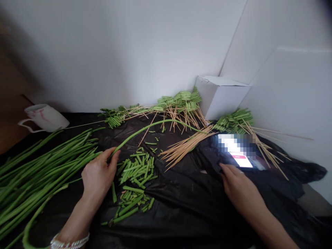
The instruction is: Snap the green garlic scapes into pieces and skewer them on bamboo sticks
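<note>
My left hand [100,169] is closed on one end of a long green stalk [145,127], which looks like a long bean or garlic scape. From there the stalk arches rightward and thins towards its tip. Beneath and beside this hand lie short cut green pieces [138,169] in a loose pile. Whole long stalks [52,166] are heaped on the left. My right hand [237,181] is low at the near edge of a lit phone [242,159], fingers pressed together against dark material; what they pinch, if anything, is hidden.
Black plastic sheeting [176,214] covers the surface. Bare wooden skewers [184,148] lie centrally. Skewered green pieces [178,100] line the back, with another skewered bundle [234,121] at right. A white box [223,93] stands by the wall; a mug [46,117] lies tipped at left.
</note>
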A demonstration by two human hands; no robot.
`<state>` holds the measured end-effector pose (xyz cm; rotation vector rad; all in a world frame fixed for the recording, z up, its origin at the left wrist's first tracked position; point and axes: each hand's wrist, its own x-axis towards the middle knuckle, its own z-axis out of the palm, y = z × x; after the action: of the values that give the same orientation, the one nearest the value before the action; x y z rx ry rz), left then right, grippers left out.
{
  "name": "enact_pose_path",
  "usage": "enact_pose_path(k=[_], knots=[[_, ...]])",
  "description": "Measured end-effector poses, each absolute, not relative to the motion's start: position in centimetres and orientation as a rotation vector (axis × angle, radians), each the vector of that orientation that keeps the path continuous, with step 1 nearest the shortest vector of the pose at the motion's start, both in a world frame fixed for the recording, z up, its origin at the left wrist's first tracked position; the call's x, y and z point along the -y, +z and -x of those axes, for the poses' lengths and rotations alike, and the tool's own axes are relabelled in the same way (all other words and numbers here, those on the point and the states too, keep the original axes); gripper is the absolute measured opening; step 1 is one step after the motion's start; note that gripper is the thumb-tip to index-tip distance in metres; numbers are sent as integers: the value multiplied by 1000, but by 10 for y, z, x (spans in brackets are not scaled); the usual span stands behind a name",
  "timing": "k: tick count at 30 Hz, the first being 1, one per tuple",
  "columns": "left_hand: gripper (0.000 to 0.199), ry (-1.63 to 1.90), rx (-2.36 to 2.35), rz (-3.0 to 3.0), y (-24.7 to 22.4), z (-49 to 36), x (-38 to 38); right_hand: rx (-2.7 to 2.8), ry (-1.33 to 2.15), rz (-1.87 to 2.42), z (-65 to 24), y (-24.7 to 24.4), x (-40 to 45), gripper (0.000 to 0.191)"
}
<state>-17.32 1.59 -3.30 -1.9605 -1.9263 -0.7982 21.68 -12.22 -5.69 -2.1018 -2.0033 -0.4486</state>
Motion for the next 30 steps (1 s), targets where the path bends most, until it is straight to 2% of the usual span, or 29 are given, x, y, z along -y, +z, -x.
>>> enact_pose_path(k=[5, 8, 12, 16, 19, 24, 30], knots=[[34, -809, 1954, 1970, -32, 172, -16, 2089, -314, 2083, -206, -65, 121, 34], [34, -819, 1978, 1968, -31, 172, -16, 1978, -345, 2095, -206, -57, 124, 36], [36, -814, 2010, 1964, -31, 172, -16, 1734, -462, 2342, -209, -45, 135, 52], [37, -806, 2023, 1957, -31, 171, -16, 1803, -363, 2502, -214, -47, 142, 44], [37, -797, 2005, 1956, -31, 169, -16, 1836, -249, 2379, -219, -55, 138, 40], [37, -797, 2007, 1959, -31, 170, -16, 1693, 54, 2017, -227, -53, 121, 46], [38, -825, 2023, 1998, -30, 171, -16, 1439, 349, 2006, -231, -49, 123, 53]])
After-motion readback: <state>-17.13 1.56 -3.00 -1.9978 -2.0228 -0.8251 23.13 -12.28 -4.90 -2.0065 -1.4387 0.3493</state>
